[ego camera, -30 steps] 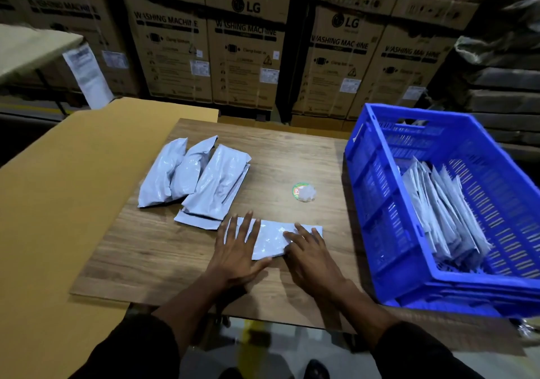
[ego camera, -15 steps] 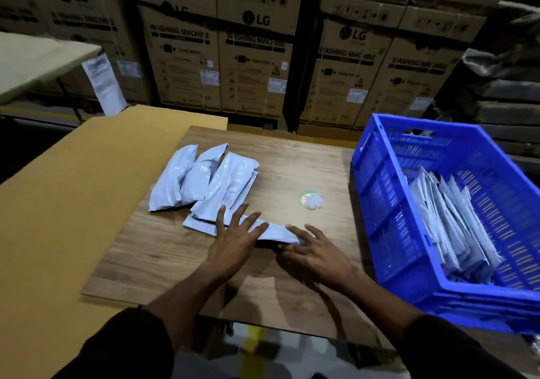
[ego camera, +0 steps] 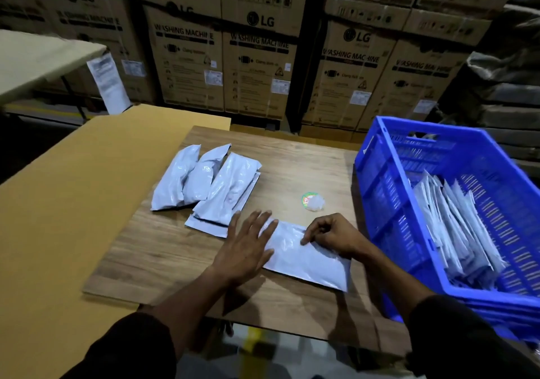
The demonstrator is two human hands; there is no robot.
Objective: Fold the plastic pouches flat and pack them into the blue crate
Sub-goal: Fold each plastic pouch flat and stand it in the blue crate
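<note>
A flat grey-white plastic pouch [ego camera: 309,264] lies on the wooden board [ego camera: 163,256] in front of me. My left hand [ego camera: 245,247] presses flat on its left end with the fingers spread. My right hand [ego camera: 333,235] sits on its upper right part, fingers curled, and pinches the plastic near the top edge. To the right stands the blue crate [ego camera: 380,191], which holds several folded pouches [ego camera: 455,232] on edge. A pile of puffy pouches [ego camera: 210,180] lies at the board's far left.
A small round sticker with a wad of clear plastic [ego camera: 312,202] lies between the pile and the crate. Yellow cardboard [ego camera: 73,203] covers the surface left of the board. Stacked washing-machine cartons [ego camera: 257,57] form a wall behind.
The pouch under my hands now lies broader and further right, angled toward the crate. My right hand went from flat to curled on it. My left hand stays flat on its left end.
</note>
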